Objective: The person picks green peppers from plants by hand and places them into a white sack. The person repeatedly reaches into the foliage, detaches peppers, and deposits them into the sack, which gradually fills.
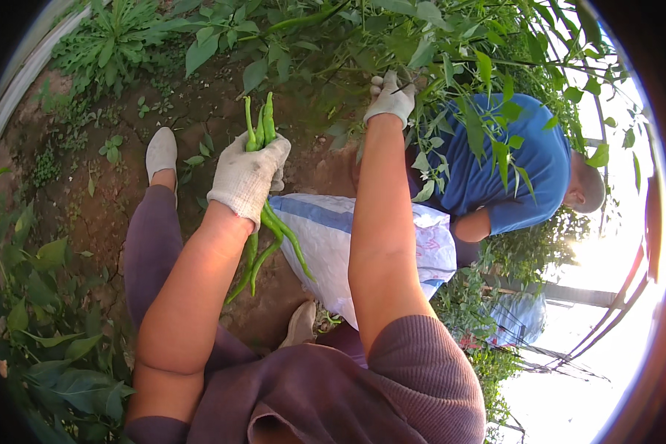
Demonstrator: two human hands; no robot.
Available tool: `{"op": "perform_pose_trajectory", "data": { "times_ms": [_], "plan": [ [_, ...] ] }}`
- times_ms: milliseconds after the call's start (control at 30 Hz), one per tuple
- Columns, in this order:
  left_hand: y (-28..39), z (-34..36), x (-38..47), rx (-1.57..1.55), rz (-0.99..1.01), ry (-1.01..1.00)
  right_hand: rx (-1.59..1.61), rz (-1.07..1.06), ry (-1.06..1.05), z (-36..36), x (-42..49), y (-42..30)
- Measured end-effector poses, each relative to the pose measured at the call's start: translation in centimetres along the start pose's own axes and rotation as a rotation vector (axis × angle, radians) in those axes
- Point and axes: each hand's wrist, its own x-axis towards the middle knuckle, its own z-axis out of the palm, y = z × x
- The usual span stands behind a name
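Observation:
My left hand (251, 169), in a pale knit work glove, is closed around several long green chili peppers (275, 226); their stem ends stick out above the fist and their thin tips hang below the wrist. My right hand (391, 99), gloved the same way, reaches into the foliage of a pepper plant (361, 47). Leaves and stems partly cover its fingers, and I cannot tell whether it grips anything. A white woven sack (322, 222) with a blue stripe lies between and below my forearms, partly hidden by the right one.
A co-worker in a blue shirt (510, 161) bends over at the right, close behind the plants. Bare soil (200, 100) with small weeds lies around my shoes. More leafy plants (61, 333) stand at the lower left, and a white edge (39, 53) curves along the upper left.

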Motion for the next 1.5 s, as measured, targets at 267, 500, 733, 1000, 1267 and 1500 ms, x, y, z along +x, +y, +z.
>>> {"op": "perform_pose_trajectory", "data": {
  "times_ms": [267,500,733,1000,1267,1500],
  "plan": [
    [0.0,0.3,-0.1,-0.015,-0.038,-0.012,-0.165,-0.018,-0.031,-1.2,0.2,-1.2],
    [-0.2,0.3,0.0,-0.026,-0.031,-0.011,-0.349,-0.021,-0.047,-0.8,-0.5,-2.0],
    [0.0,0.1,0.1,-0.001,-0.042,0.005,-0.657,0.089,-0.132,-0.4,-1.2,-2.2],
    [-1.7,1.5,2.3,0.169,0.105,0.019,-0.889,0.396,-0.395,-2.6,-0.5,-4.5],
    [-2.9,6.9,7.7,0.818,0.236,-0.102,-0.534,0.523,-0.441,-0.6,-3.6,-5.7],
    [-0.9,2.1,6.3,0.374,0.211,0.174,-0.652,-0.005,-0.073,-4.3,-12.9,-8.1]
  ]
}}
